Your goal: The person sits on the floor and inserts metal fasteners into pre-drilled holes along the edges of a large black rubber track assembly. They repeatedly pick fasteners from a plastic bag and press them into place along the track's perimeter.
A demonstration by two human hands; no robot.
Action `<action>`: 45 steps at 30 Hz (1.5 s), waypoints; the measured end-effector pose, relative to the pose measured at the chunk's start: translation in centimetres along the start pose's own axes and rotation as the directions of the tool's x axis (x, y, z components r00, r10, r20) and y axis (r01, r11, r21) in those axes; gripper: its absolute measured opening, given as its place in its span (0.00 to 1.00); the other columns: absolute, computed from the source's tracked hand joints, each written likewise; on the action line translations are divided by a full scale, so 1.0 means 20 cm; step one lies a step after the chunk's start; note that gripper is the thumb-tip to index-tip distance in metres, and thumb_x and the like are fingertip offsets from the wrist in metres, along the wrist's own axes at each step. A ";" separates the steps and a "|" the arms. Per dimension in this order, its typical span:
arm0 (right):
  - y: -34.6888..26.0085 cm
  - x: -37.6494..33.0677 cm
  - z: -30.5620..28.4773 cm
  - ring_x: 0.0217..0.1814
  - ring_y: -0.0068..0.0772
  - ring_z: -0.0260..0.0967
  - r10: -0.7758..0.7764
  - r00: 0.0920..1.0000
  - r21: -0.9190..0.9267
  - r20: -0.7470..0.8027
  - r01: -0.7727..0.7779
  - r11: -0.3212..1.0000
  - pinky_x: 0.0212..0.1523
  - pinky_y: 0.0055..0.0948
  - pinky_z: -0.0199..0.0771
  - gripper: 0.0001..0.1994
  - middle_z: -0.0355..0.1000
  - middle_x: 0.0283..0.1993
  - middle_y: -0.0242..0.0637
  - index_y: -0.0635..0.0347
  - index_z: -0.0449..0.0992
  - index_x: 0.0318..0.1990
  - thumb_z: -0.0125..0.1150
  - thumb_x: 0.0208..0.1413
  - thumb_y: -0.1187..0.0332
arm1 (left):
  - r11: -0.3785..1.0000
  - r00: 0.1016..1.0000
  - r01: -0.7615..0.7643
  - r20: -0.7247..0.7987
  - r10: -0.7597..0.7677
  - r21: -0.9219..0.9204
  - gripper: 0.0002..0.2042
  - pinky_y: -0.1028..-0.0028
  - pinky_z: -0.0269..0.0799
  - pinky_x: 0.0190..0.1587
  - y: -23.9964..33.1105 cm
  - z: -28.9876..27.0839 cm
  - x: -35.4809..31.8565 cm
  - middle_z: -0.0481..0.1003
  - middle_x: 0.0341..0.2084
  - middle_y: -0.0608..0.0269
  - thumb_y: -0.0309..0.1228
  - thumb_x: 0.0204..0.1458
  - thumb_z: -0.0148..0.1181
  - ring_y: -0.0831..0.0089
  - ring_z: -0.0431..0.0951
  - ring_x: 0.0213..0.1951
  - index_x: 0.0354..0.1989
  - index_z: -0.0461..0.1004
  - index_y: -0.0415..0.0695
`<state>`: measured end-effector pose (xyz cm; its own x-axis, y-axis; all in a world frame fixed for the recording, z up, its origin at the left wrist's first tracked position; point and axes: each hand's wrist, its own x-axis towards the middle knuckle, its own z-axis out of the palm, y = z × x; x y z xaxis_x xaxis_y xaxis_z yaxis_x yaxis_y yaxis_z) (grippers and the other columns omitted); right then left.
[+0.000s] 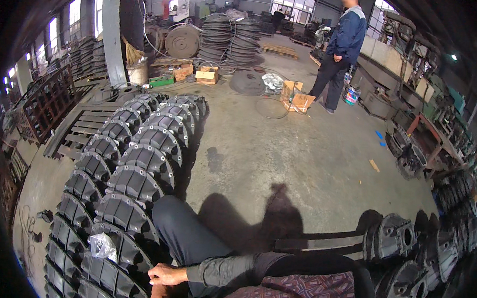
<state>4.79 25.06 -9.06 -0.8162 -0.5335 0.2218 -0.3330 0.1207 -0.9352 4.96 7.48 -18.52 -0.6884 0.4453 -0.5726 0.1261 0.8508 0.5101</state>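
Note:
Two rows of dark ribbed metal housings [134, 181] stand stacked on edge along my left side. On one of the nearer ones lies a clear plastic bag [104, 246] with small bright pieces in it. Beside that housing, my right hand [168, 275] has its fingers curled closed, with the grey-sleeved forearm coming in from the right. Just below it and partly covered is my left hand [160, 293], also curled. The two hands touch or nearly touch. Whatever lies between their fingers is hidden.
At the right stand more castings [393, 238] near a metal bar [320, 244]. A person [344, 41] in a blue jacket stands farther off by an open cardboard box [298, 97]. Wooden slats [86, 125] lie left of the rows; a grey post [113, 34] rises behind.

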 end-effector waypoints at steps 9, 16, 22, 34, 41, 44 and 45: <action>-0.01 -0.01 -0.02 0.33 0.54 0.75 0.007 0.999 -0.043 0.049 -0.005 0.999 0.34 0.46 0.69 0.12 0.75 0.29 0.51 0.65 0.75 0.33 0.68 0.58 0.64 | 1.000 1.000 0.010 -0.003 -0.010 -0.004 0.20 0.60 0.80 0.37 -0.03 0.01 -0.03 0.83 0.37 0.50 0.37 0.60 0.63 0.58 0.84 0.35 0.58 0.74 0.42; 0.03 0.00 0.01 0.33 0.54 0.75 0.034 0.997 -0.031 0.069 -0.032 0.999 0.33 0.46 0.69 0.13 0.75 0.28 0.51 0.65 0.75 0.32 0.68 0.56 0.64 | 1.000 1.000 0.012 0.002 -0.012 -0.002 0.20 0.59 0.80 0.38 -0.03 0.02 -0.03 0.83 0.37 0.49 0.38 0.60 0.63 0.57 0.84 0.36 0.57 0.74 0.42; 0.04 0.00 0.01 0.33 0.56 0.74 0.014 0.998 -0.034 0.061 -0.011 0.999 0.33 0.47 0.68 0.12 0.73 0.27 0.51 0.65 0.73 0.30 0.67 0.57 0.65 | 1.000 1.000 0.001 -0.015 -0.001 0.000 0.20 0.59 0.79 0.38 -0.03 0.01 -0.04 0.83 0.37 0.49 0.39 0.60 0.63 0.57 0.84 0.36 0.56 0.75 0.42; 0.03 0.00 0.01 0.34 0.62 0.73 0.028 0.999 -0.042 0.028 -0.027 0.999 0.35 0.50 0.68 0.12 0.73 0.28 0.55 0.68 0.72 0.31 0.63 0.59 0.68 | 1.000 1.000 -0.005 -0.011 0.005 0.012 0.20 0.57 0.79 0.40 -0.01 0.01 -0.03 0.83 0.38 0.48 0.40 0.60 0.63 0.55 0.84 0.37 0.55 0.75 0.42; 0.01 0.00 0.00 0.34 0.59 0.73 0.042 0.996 -0.109 0.075 -0.033 0.994 0.34 0.49 0.67 0.13 0.72 0.28 0.53 0.65 0.71 0.32 0.63 0.61 0.65 | 1.000 1.000 -0.011 -0.016 0.011 0.013 0.20 0.57 0.79 0.40 -0.01 0.00 -0.02 0.83 0.38 0.48 0.40 0.60 0.63 0.54 0.84 0.38 0.55 0.76 0.42; 0.01 0.00 0.00 0.33 0.58 0.72 0.050 0.996 -0.095 0.077 -0.043 0.995 0.34 0.48 0.67 0.13 0.71 0.27 0.53 0.65 0.71 0.32 0.63 0.61 0.64 | 1.000 1.000 -0.013 -0.019 0.014 0.017 0.20 0.56 0.79 0.41 -0.01 0.00 -0.02 0.83 0.38 0.48 0.41 0.60 0.63 0.54 0.84 0.38 0.54 0.76 0.42; 0.01 0.00 0.00 0.33 0.58 0.72 0.033 0.997 -0.084 0.066 -0.027 0.996 0.34 0.48 0.66 0.13 0.71 0.27 0.52 0.65 0.70 0.31 0.63 0.61 0.64 | 1.000 1.000 -0.015 -0.019 0.015 0.017 0.20 0.56 0.79 0.41 -0.01 0.00 -0.02 0.83 0.38 0.48 0.41 0.60 0.63 0.54 0.84 0.38 0.54 0.76 0.42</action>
<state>4.69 25.14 -9.32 -0.7938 -0.5833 0.1721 -0.3491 0.2055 -0.9143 5.23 7.12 -18.32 -0.6999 0.4527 -0.5524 0.1482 0.8487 0.5077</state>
